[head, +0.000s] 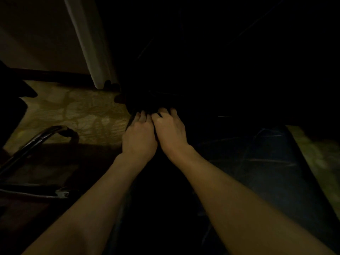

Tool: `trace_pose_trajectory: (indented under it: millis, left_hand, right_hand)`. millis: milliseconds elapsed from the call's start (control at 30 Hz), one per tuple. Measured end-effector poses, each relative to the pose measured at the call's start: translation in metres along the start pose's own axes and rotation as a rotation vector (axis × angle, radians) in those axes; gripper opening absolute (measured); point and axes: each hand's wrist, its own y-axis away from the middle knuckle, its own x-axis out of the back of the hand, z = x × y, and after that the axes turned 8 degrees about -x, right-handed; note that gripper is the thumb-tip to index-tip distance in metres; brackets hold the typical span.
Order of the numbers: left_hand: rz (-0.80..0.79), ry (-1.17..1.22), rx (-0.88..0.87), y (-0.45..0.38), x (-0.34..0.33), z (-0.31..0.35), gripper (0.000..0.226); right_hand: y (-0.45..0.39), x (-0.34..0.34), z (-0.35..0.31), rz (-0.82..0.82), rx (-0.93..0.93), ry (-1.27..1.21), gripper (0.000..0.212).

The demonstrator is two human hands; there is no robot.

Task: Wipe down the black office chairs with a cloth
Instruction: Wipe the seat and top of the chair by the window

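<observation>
Both hands (139, 137) (170, 131) press something black, grip unclear; patterned carpet (82, 111), dim room.

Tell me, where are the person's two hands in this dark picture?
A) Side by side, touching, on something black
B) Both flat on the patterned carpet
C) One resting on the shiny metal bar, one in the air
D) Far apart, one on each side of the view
A: the left hand and right hand lie together at the centre, fingers on a black mass too dark to identify.
</observation>
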Motion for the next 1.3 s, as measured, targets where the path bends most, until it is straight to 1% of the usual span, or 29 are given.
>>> trace_pose_trajectory:
  millis: [100,167,233,333,467,633,800,867,933,1000,1033,1167,1233,1300]
  left_hand:
    - [0.007,0.018,-0.041,-0.004,0.001,0.017,0.054]
    - [-0.003,0.039,-0.053,-0.007,-0.001,0.036,0.047]
    - [-0.023,0.04,-0.058,-0.011,-0.003,0.058,0.039]
    - [-0.066,-0.001,-0.117,-0.02,-0.013,0.093,0.036]
    - [-0.109,0.0,-0.163,-0.033,-0.022,0.137,0.032]
    - [-0.159,-0.032,-0.218,-0.041,-0.03,0.189,0.032]
    - [-0.207,0.036,-0.262,-0.057,-0.045,0.245,0.021]
    - [-0.213,0.072,-0.278,-0.065,-0.055,0.27,0.025]
    - [-0.201,0.081,-0.317,-0.072,-0.066,0.294,0.037]
    - [-0.19,0.037,-0.367,-0.079,-0.077,0.316,0.052]
    - [-0.188,0.006,-0.387,-0.083,-0.08,0.324,0.056]
    - [-0.159,-0.072,-0.408,-0.085,-0.083,0.33,0.054]
    - [-0.161,-0.06,-0.395,-0.08,-0.078,0.325,0.051]
    - [-0.187,-0.008,-0.344,-0.076,-0.069,0.317,0.043]
  right_hand:
    - [0.005,0.008,0.015,0.02,-0.056,0.031,0.026]
    - [0.01,0.011,0.033,0.008,-0.09,0.041,0.024]
    - [0.015,0.015,0.056,0.0,-0.124,0.056,0.024]
    - [0.022,0.026,0.091,-0.029,-0.182,0.089,0.025]
    - [0.03,0.039,0.134,-0.079,-0.259,0.108,0.029]
    - [0.04,0.048,0.184,-0.054,-0.327,0.138,0.026]
    - [0.051,0.057,0.245,-0.008,-0.371,0.191,0.023]
    - [0.055,0.06,0.272,-0.004,-0.385,0.196,0.024]
    - [0.061,0.062,0.297,-0.016,-0.415,0.192,0.026]
    - [0.066,0.065,0.317,-0.024,-0.459,0.167,0.027]
    - [0.068,0.065,0.324,-0.023,-0.48,0.147,0.027]
    - [0.07,0.06,0.33,-0.011,-0.512,0.084,0.024]
    - [0.071,0.06,0.323,0.01,-0.517,0.066,0.024]
    - [0.07,0.061,0.313,0.005,-0.509,0.086,0.023]
